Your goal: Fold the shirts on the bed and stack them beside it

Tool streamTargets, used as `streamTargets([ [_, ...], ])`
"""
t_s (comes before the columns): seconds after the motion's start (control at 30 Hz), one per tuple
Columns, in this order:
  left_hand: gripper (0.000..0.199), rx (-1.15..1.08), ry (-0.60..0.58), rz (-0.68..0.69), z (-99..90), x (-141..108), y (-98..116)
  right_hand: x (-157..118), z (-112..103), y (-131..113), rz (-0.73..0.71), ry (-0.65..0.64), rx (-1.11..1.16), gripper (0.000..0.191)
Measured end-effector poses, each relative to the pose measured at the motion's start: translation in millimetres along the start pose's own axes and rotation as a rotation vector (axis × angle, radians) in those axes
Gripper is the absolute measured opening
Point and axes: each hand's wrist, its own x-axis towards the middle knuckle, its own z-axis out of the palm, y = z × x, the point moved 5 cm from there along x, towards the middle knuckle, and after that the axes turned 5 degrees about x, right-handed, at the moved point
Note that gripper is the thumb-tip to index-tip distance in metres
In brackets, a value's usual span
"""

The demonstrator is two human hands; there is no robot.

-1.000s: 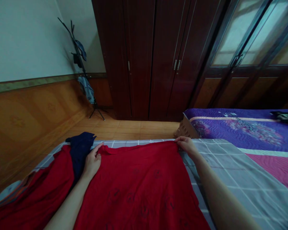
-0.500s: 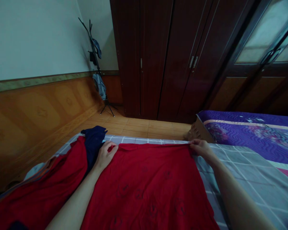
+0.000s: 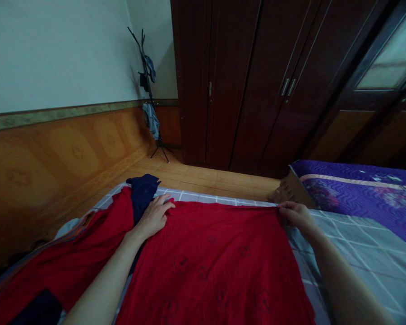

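Observation:
A red garment with dark printed figures lies spread on the grey checked bed sheet; its near end runs out of view. My left hand is at its far left corner, thumb and fingers closed on the cloth. At the far right corner, my right hand pinches the edge. Between both hands the far edge is drawn almost straight. Left of my left forearm lies a pile with another red garment and a dark blue garment touching my left hand's side.
Beyond the bed's far edge is a tiled floor and a dark wooden wardrobe. A black coat stand with a cap and cloth stands in the corner. On the right is a purple quilted bed cover.
The view has turned slightly left, so everything appears shifted right. My left hand's fingers have shifted and lie a little more over the corner. My right hand keeps its pinch.

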Motion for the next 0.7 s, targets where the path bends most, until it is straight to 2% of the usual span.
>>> streamTargets([
  [0.13,0.022,0.049,0.053,-0.052,-5.9,0.3,-4.6,2.8,-3.6,4.9,0.0,0.031,0.03,0.013],
  [0.23,0.011,0.048,0.06,-0.082,-15.6,1.9,-5.6,3.2,-7.6,6.8,0.001,0.059,0.052,0.015],
  [0.43,0.017,0.013,0.113,-0.178,-25.8,3.2,-11.8,3.5,-8.9,5.2,0.0,0.063,0.066,0.016],
  [0.57,0.026,-0.022,0.213,-0.267,-27.1,3.6,-17.4,7.1,-10.4,2.9,-0.041,0.096,0.065,0.019],
  [0.63,0.029,-0.026,0.251,-0.303,-26.4,2.6,-20.3,7.3,-9.8,2.5,-0.047,0.063,0.049,0.018],
  [0.7,0.028,-0.026,0.228,-0.307,-22.7,1.7,-22.1,4.8,-8.0,1.8,-0.043,-0.005,0.023,0.015],
])
